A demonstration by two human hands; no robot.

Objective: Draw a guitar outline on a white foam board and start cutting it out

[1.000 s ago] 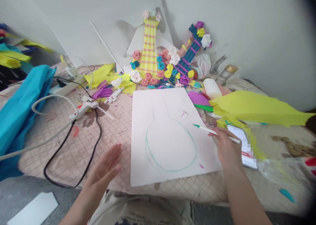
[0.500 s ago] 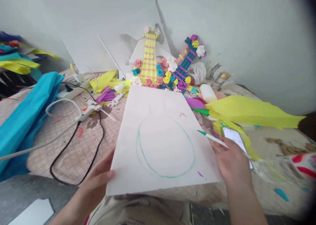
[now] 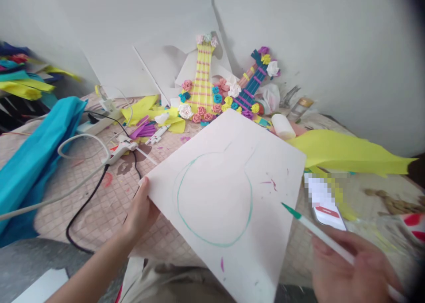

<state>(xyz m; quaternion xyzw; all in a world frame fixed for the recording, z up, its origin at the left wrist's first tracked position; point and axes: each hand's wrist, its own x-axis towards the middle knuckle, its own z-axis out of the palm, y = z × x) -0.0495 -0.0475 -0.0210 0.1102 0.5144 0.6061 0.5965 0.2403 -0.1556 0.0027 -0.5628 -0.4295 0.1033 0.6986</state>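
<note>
A white sheet (image 3: 229,170) with a green drawn outline of a round body and neck lies tilted over the table's near edge. My left hand (image 3: 141,212) grips its left edge, thumb on top. My right hand (image 3: 355,272), blurred at the lower right, is closed round a white pen with a green tip (image 3: 312,227), which points toward the sheet's right side. A phone (image 3: 327,201) lies just beyond that hand.
Two paper guitars decked with paper flowers (image 3: 204,83) lean on the wall at the back. A glue gun (image 3: 121,147) with its black cord, a power strip (image 3: 98,121), blue fabric (image 3: 29,161) at left and yellow paper (image 3: 345,152) at right crowd the table.
My left hand took hold of the sheet's left edge, lifted it and turned it clockwise toward me. My right hand with the pen drew back toward the lower right.
</note>
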